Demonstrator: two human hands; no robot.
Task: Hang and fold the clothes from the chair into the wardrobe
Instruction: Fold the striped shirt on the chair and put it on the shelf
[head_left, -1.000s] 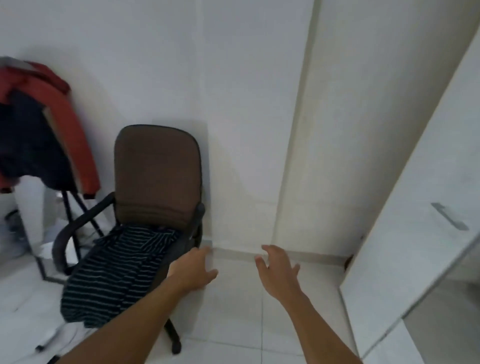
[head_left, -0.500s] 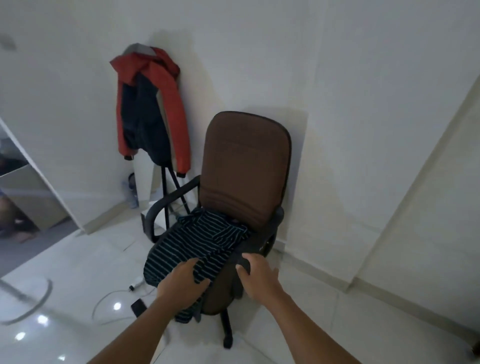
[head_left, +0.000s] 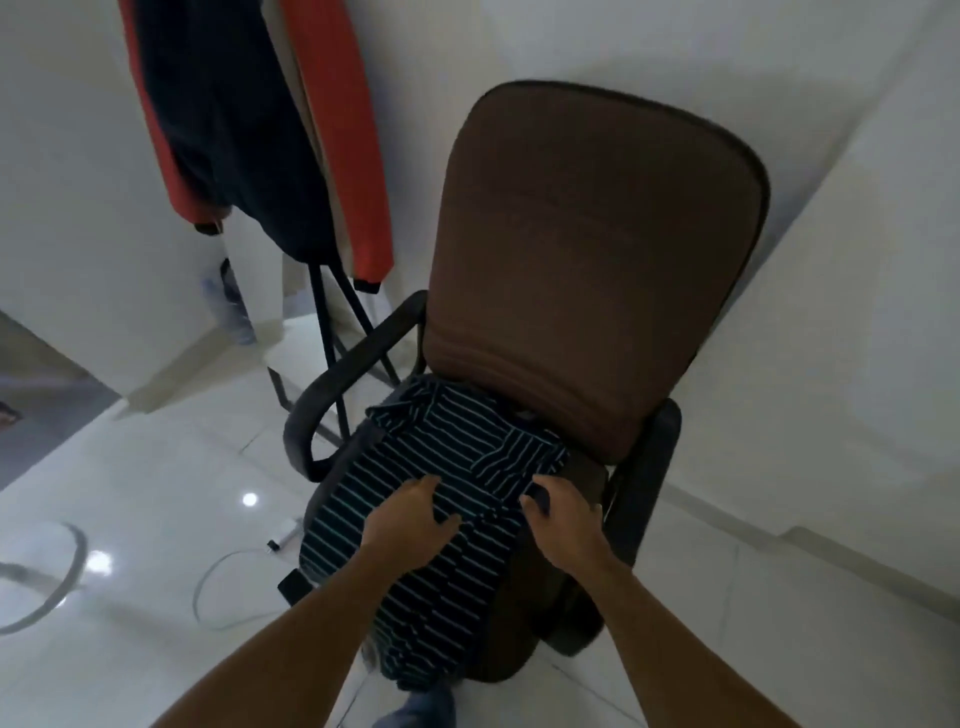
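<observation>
A dark striped shirt (head_left: 457, 467) lies spread over the seat of a brown office chair (head_left: 587, 249) and hangs off its front edge. My left hand (head_left: 410, 519) rests on top of the shirt near its middle, thumb spread to the right. My right hand (head_left: 563, 525) is at the shirt's right edge, with its fingers curled round a fold of the dark fabric. The wardrobe is out of view.
A red and dark jacket (head_left: 249, 130) hangs on a black stand (head_left: 332, 332) left of the chair. The black armrests (head_left: 332, 395) flank the seat. A white cable with a plug (head_left: 280, 535) lies on the glossy tiled floor. White walls stand close behind the chair.
I have moved closer to the chair and look down on it. Both hands have moved forward onto the striped shirt, and the right hand has taken hold of its edge.
</observation>
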